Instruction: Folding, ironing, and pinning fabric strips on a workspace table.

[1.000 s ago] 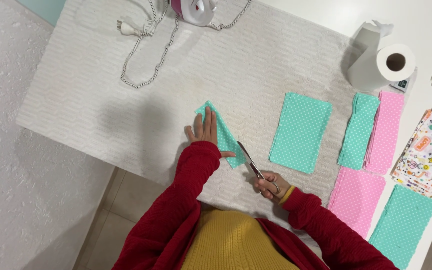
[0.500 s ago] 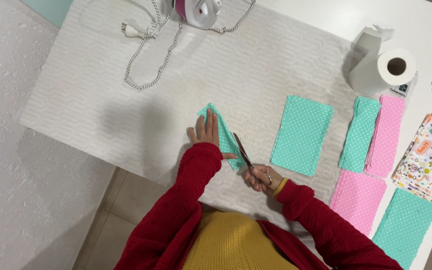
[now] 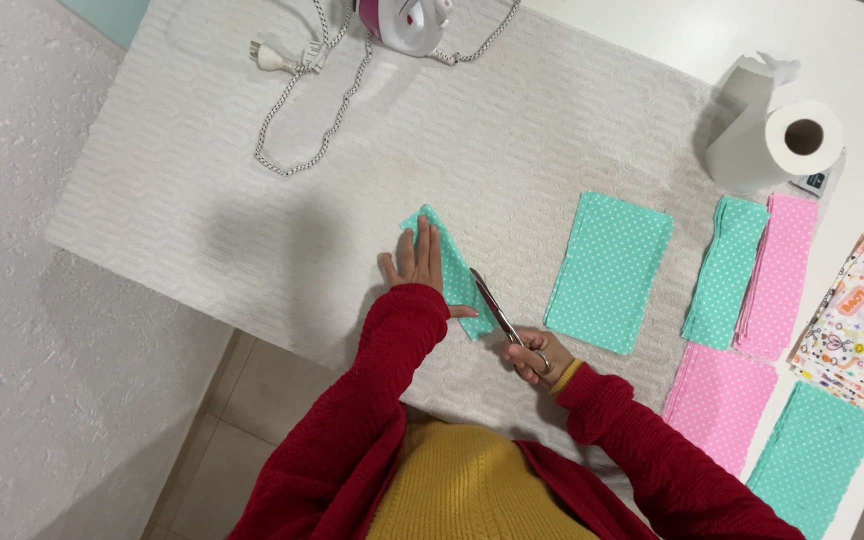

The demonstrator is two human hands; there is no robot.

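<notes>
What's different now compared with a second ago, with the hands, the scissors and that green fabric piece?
The right hand has pushed the scissors forward along the folded teal dotted fabric piece, so the blades reach further up its edge. The left hand stays flat on the piece, pinning it. Nothing was picked up or released. The fabric stacks, paper roll and iron lie as before.
</notes>
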